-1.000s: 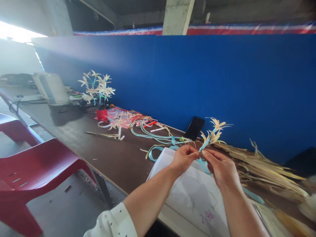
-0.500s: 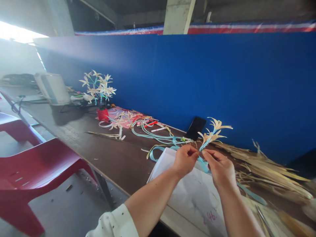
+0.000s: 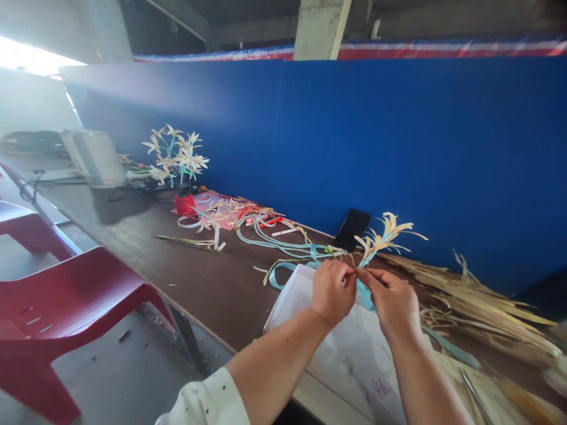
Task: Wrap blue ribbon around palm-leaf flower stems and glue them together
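My left hand (image 3: pixel 335 293) is closed in a pinch at the lower end of an artificial flower sprig (image 3: pixel 384 239). The sprig has pale, straw-coloured petals and a stem wrapped in light blue. Meeting it from the other side, my right hand (image 3: pixel 394 301) pinches the same stem base between thumb and fingers. A light blue tape (image 3: pixel 365 296) hangs down between the two hands. Fingers hide the exact end of the stem. Below the hands lies a white paper pad (image 3: pixel 345 348) with pink handwriting.
Dried leaf strips (image 3: pixel 478 286) lie at right, near metal tweezers or scissors (image 3: pixel 473 392). Behind my hands are a black phone (image 3: pixel 352 229) and looped blue cords (image 3: pixel 274 243). Farther left stands a red pot (image 3: pixel 185 205) of similar flowers. A red chair (image 3: pixel 80 295) is beside the table.
The flower sprig has turned and now leans more to the right. My right hand has shifted slightly left, and my left hand has rolled, fingers curled closer at the stem base.
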A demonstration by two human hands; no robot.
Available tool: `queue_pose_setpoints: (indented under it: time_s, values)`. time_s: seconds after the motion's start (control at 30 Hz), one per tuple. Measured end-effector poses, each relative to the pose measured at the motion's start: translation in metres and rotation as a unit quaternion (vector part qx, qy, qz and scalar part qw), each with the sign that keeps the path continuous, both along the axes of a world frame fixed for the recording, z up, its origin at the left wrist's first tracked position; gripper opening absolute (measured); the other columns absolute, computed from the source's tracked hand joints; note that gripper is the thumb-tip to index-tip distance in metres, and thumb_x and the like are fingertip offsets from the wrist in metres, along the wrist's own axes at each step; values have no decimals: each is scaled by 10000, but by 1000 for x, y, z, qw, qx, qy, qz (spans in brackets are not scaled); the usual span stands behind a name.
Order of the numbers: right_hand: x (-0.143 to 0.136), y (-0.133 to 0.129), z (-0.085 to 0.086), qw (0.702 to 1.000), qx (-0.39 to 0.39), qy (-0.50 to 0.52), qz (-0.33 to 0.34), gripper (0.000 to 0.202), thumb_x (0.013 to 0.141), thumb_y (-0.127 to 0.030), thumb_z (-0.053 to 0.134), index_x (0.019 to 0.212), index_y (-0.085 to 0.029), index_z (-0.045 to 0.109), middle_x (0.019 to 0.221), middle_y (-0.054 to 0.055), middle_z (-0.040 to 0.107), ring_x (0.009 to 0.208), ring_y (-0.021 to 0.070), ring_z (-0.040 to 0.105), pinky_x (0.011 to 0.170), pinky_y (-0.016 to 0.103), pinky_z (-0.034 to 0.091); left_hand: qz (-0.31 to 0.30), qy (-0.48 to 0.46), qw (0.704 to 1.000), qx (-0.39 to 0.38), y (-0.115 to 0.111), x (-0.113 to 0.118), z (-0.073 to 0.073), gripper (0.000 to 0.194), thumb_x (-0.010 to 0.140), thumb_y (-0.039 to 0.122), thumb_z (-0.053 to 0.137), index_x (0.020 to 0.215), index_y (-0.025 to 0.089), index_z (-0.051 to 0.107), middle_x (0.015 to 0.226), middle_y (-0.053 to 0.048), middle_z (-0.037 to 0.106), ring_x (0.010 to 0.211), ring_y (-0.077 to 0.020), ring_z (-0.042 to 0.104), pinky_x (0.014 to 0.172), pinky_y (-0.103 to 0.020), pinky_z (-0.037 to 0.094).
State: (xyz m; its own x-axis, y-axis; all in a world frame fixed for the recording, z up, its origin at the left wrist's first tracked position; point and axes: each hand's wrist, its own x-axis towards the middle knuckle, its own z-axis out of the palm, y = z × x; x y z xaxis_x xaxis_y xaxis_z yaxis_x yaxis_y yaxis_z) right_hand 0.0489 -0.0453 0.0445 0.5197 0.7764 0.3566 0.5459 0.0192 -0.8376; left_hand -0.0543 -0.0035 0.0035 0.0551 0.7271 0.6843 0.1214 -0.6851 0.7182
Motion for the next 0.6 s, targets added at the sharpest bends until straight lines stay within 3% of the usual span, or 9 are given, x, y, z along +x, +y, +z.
queue_pose_setpoints:
  time_s: [0.13, 0.27, 0.4, 0.6]
  values:
    - [7, 3, -7, 1000, -15, 2, -5, 400, 643, -507, 685, 849, -166, 722, 598, 47, 644, 555, 196, 552, 497, 285, 378, -20, 8, 1000, -12, 0, 0, 1, 143, 816, 211, 493, 720, 198, 600, 752, -68, 584, 797, -194, 492, 786, -317, 346]
    - [17, 6, -14, 999, -5, 41, -6, 456, 656, -524, 673, 922, -157, 715, 618, 43, 642, 488, 150, 512, 447, 257, 360, -121, -34, 986, -111, 3, 3, 5, 114, 774, 257, 571, 809, 186, 653, 839, -72, 634, 829, -187, 523, 783, -306, 377]
    - [23, 6, -19, 992, 11, 120, 21, 534, 644, -532, 688, 1005, -139, 689, 662, 40, 642, 482, 123, 491, 410, 229, 339, -257, -117, 912, -297, 8, 4, 8, 265, 737, 390, 604, 783, 136, 666, 764, -57, 649, 664, -124, 505, 653, -259, 381]
    - [23, 5, -17, 976, 22, 207, 72, 448, 615, -478, 738, 949, -184, 692, 721, 10, 651, 498, 89, 473, 416, 201, 333, -351, -198, 830, -386, 11, 1, 7, 348, 607, 442, 717, 700, 114, 647, 679, -38, 626, 533, -60, 409, 572, -239, 300]
